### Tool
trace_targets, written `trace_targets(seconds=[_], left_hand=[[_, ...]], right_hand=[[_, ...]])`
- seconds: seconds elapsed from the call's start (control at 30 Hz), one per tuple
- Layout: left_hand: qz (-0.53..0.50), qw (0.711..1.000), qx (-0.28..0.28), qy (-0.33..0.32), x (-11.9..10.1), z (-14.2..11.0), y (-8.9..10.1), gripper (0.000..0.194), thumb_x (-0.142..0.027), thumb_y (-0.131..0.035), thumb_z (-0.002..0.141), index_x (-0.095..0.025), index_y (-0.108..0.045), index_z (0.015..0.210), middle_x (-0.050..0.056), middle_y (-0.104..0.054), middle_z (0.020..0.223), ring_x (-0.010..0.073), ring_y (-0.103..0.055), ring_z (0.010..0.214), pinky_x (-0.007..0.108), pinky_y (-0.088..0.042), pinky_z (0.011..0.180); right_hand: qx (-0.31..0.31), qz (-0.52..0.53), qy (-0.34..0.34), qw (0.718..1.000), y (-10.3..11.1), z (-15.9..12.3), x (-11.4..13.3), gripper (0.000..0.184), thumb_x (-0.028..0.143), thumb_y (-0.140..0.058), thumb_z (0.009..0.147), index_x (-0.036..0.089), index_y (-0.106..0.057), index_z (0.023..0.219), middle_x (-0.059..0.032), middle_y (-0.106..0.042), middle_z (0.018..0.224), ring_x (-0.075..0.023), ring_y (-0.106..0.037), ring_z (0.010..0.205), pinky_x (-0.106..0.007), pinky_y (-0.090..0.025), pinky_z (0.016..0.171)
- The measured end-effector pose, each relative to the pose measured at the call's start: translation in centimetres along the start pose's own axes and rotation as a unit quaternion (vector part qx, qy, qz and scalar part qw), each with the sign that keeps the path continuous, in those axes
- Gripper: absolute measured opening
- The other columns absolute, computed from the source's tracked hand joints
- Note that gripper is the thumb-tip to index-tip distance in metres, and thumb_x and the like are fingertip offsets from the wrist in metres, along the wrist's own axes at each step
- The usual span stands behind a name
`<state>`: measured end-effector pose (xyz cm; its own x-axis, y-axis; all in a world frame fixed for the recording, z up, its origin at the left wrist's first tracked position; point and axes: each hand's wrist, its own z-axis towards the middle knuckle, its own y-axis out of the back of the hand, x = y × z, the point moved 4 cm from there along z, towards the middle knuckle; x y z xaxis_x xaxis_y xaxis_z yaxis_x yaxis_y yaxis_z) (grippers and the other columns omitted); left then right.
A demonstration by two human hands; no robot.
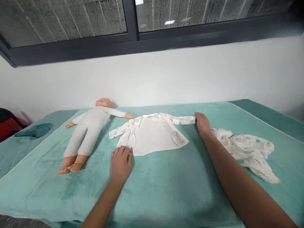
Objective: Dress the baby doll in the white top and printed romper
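Note:
A small white baby shirt [152,136] lies spread open and flat, its printed sleeves stretched out to both sides. My left hand [121,163] is at the shirt's lower left corner, fingers curled over the hem. At the cuff of the right-hand sleeve, my right hand [202,123] has its fingers closed on the edge; the fingertips are partly hidden. A baby doll [91,126] with a white cloth body lies on its back to the left, one arm reaching close to the shirt's left sleeve.
A crumpled white printed garment [249,152] lies beyond my right forearm. Everything rests on a green cloth-covered bed [166,186] against a white wall [190,72] below a dark window frame [133,39]. A red and black item [9,125] sits at the far left.

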<state>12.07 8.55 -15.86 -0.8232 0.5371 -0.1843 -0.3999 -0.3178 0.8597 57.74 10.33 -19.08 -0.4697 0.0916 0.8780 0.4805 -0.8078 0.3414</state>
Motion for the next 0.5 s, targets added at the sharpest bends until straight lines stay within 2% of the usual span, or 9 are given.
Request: trace_targets(seconds=[0.1, 0.17, 0.4, 0.5], left_hand=[[-0.003, 1.0, 0.0, 0.002, 0.0, 0.1, 0.1, 0.02, -0.012, -0.044, 0.087, -0.021, -0.061, 0.084, 0.005, -0.065, 0.092, 0.0223, -0.054, 0.088, 0.037, -0.039, 0.077], [-0.006, 1.0, 0.001, 0.007, 0.1, 0.1, 0.1, 0.02, -0.012, -0.044, 0.086, -0.021, -0.061, 0.084, 0.004, -0.065, 0.092, 0.0216, -0.054, 0.088, 0.037, -0.039, 0.078], [-0.016, 1.0, 0.002, 0.015, 0.2, 0.0, -0.1, 0.02, -0.012, -0.043, 0.087, -0.021, -0.061, 0.084, 0.004, -0.065, 0.092, 0.0214, -0.054, 0.088, 0.037, -0.039, 0.079], [-0.02, 1.0, 0.002, 0.015, 0.2, 0.1, -0.2, 0.02, -0.011, -0.043, 0.087, -0.021, -0.061, 0.085, 0.004, -0.065, 0.093, 0.0214, -0.054, 0.089, 0.037, -0.039, 0.08]], right_hand=[[0.026, -0.015, -0.019, 0.999, -0.7, 0.4, 0.3, 0.043, 0.044, -0.061, 0.072, 0.016, -0.066, 0.104, -0.01, -0.067, 0.098, -0.0263, -0.06, 0.092, -0.044, -0.046, 0.09], [0.046, -0.014, -0.015, 0.999, -1.0, 0.5, 0.7, 0.042, 0.037, -0.064, 0.069, 0.018, -0.066, 0.107, -0.0089, -0.067, 0.098, -0.0264, -0.061, 0.092, -0.043, -0.047, 0.088], [0.018, 0.066, 0.069, 0.995, -0.5, 0.6, 2.0, 0.049, 0.029, -0.049, 0.079, 0.02, -0.053, 0.127, -0.0099, -0.063, 0.117, -0.0261, -0.058, 0.107, -0.043, -0.049, 0.089], [0.013, 0.054, 0.076, 0.996, -0.6, 0.9, 1.6, 0.054, 0.024, -0.045, 0.078, 0.019, -0.048, 0.132, -0.0097, -0.061, 0.121, -0.025, -0.056, 0.114, -0.043, -0.047, 0.094]])
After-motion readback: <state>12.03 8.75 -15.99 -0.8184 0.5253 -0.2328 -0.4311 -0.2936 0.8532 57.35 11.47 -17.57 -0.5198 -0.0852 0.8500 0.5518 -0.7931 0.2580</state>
